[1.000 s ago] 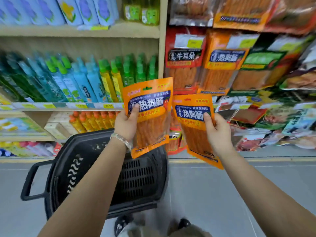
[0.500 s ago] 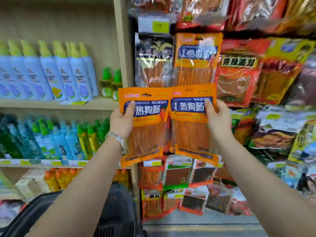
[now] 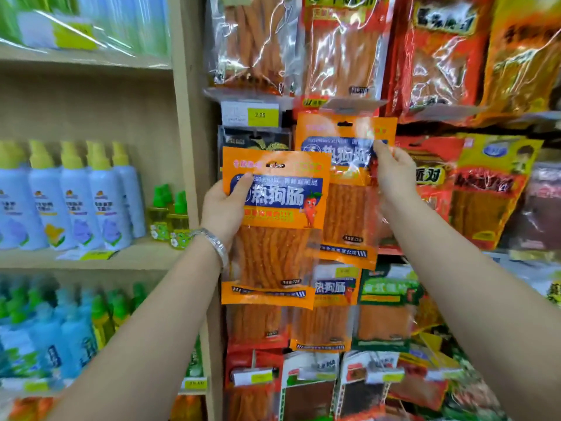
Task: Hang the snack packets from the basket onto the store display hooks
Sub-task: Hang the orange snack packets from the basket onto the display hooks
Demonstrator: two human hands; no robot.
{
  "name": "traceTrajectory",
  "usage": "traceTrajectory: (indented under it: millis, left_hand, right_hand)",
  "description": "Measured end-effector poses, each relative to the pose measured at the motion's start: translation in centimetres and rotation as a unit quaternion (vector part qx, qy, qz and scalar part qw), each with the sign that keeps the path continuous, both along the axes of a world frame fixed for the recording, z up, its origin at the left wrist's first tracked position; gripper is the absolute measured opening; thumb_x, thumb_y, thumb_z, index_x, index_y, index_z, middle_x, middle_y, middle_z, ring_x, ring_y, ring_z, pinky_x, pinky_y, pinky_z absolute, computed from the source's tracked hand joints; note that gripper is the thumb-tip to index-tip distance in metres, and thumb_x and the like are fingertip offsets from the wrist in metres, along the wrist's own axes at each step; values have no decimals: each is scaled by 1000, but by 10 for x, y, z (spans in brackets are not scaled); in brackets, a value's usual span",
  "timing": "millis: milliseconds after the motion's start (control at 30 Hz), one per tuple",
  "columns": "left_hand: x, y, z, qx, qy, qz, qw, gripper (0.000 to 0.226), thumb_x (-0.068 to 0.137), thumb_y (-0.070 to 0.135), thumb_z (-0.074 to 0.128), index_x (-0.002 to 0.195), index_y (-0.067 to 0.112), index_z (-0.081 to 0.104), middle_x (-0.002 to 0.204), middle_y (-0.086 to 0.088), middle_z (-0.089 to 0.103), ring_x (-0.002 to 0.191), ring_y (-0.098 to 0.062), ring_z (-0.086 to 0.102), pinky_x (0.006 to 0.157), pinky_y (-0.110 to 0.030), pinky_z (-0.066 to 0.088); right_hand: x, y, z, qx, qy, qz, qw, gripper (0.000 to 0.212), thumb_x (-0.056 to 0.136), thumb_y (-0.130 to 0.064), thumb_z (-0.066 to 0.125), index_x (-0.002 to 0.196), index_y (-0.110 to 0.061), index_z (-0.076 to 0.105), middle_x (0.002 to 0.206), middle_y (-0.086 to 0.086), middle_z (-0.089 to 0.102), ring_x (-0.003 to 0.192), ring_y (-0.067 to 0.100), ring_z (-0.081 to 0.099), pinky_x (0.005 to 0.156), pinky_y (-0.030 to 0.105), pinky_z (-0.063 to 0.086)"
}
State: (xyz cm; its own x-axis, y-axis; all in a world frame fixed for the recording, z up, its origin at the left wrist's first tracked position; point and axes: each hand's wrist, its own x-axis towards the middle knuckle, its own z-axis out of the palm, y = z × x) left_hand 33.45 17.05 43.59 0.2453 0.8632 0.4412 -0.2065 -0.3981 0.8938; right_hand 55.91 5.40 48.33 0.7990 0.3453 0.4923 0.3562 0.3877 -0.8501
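The left hand (image 3: pixel 223 208) pinches an orange snack packet (image 3: pixel 273 232) at centre frame. Its thumb lies on the blue band reading 热狗肠, and its fingers are hidden behind. The right hand (image 3: pixel 394 174) pinches a second orange packet (image 3: pixel 346 196) higher, centre right, fingertips covering the end of the same title. Whether that packet's hang hole sits on a hook cannot be told. A yellow price tag (image 3: pixel 260 115) above reads 2.00. Smaller print is blurred.
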Motion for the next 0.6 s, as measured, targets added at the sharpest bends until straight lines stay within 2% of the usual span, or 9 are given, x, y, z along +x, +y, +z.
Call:
traceTrajectory:
  millis: [67,133,200,300,333,400,467,533,600]
  left_hand:
    - [10,4,1,4,4,-9,1000,22,87,42,60,79,23,65,75,10,72,72,-11,69,66,-30,56]
    - [18,8,3,3,11,-17,1000,25,87,44,60,80,21,64,83,1,74,78,-21,70,71,-38,56]
    - [27,9,4,0,20,-22,1000,29,87,46,59,81,18,63,89,-9,73,82,-30,69,76,-46,55]
    - [40,6,8,-4,27,-25,999,26,88,45,58,77,22,63,78,2,73,73,-21,70,71,-43,56]
    - [45,4,10,-4,27,-26,999,26,88,45,57,76,22,62,77,1,73,75,-23,70,72,-44,55]
    - [54,2,12,-10,23,-24,999,28,88,45,57,73,22,59,83,-12,70,82,-36,67,78,-51,53]
    - [61,-3,14,-15,18,-15,1000,27,88,46,57,71,24,57,84,-15,67,79,-36,64,79,-55,51]
    - [69,-5,14,-13,25,-1,1000,28,87,47,57,72,24,57,82,-11,66,78,-34,64,79,-53,51]
    - [77,-6,14,-16,35,-4,999,32,85,51,56,77,20,59,84,-11,67,83,-37,65,81,-55,50]
  right_hand:
    - [10,10,0,-8,7,0,1000,43,89,-35,57,57,-24,30,51,-9,33,49,9,30,53,28,21]
    - [18,16,1,-15,11,-15,1000,44,90,-33,57,56,-24,30,47,-13,33,44,5,30,49,25,22]
    - [26,20,0,-25,6,-18,999,40,91,-31,56,58,-24,35,55,-8,40,51,6,35,52,25,26]
    - [36,24,0,-49,-22,-25,998,37,91,-29,57,58,-23,41,58,-3,42,55,12,38,54,26,28]
    - [39,25,0,-56,-31,-25,998,37,91,-28,57,58,-22,41,58,-2,40,56,14,37,56,27,27]
    - [47,27,-2,-67,-38,-17,997,32,90,-28,57,63,-20,43,59,-1,40,58,16,36,61,29,27]
    - [53,29,-4,-80,-61,-30,994,31,90,-29,58,65,-19,43,60,-3,40,58,15,36,58,30,27]
    - [58,28,-10,-82,-97,-56,990,24,87,-28,63,75,-18,44,67,-5,41,65,14,40,57,30,31]
    - [59,25,-15,-65,-121,-86,987,30,80,-22,71,91,-18,43,79,-5,44,73,13,45,59,16,34]
